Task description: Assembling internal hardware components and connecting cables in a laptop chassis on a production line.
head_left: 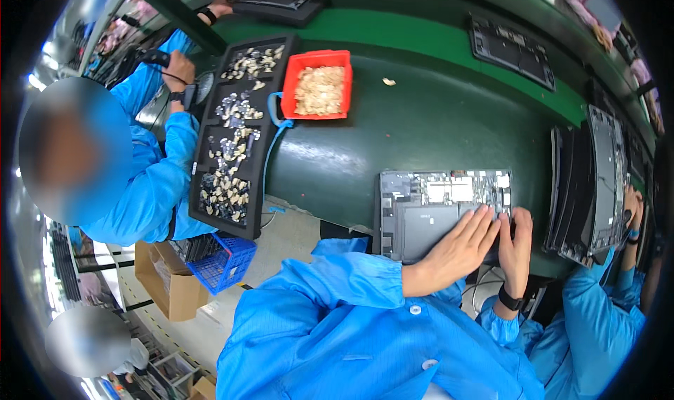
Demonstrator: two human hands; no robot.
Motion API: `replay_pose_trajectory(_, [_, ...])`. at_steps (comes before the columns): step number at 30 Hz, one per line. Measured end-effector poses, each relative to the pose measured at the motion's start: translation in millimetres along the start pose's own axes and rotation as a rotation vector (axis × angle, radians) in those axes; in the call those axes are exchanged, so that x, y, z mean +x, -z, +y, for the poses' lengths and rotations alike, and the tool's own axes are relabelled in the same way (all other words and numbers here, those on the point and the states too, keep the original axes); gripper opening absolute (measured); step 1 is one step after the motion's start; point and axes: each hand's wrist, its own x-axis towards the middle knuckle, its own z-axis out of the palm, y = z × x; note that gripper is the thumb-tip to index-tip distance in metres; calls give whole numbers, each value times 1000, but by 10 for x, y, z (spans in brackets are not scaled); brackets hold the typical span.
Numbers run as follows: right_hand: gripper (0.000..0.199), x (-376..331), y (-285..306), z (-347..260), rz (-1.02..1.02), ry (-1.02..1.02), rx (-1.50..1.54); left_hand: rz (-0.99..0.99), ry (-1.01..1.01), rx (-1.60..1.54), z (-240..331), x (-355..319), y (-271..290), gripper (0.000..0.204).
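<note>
An opened laptop base with bare circuit boards and a dark grey battery lies on the green table in front of me. My left hand rests flat on its lower right part, palm down, with the fingers stretched out. At the right edge of the base is my right hand, upright, its thumb over the inner side and its bent fingers along the outer side. It grips that edge; part of its fingers is hidden. A black band is around my right wrist.
A red bin of small beige pieces stands beside a black compartment tray of small parts. More laptop bases lean in a stack at right; another laptop base lies behind. Co-workers in blue sit on both sides.
</note>
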Motion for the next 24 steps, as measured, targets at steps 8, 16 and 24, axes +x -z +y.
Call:
replay_pose_trajectory(8, [29,-144,-109,-248,-20,-396,1179,66,-153,-224,-448,73,466,63])
replay_pose_trajectory(16, [29,1492,-242,-696,110,-433,1125,100,114,-533,-1258,-402,917,63])
replay_pose_trajectory(24, [64,3572,-1254,-1018,224,166,208,61,272,-369,-1524,-735,769,50])
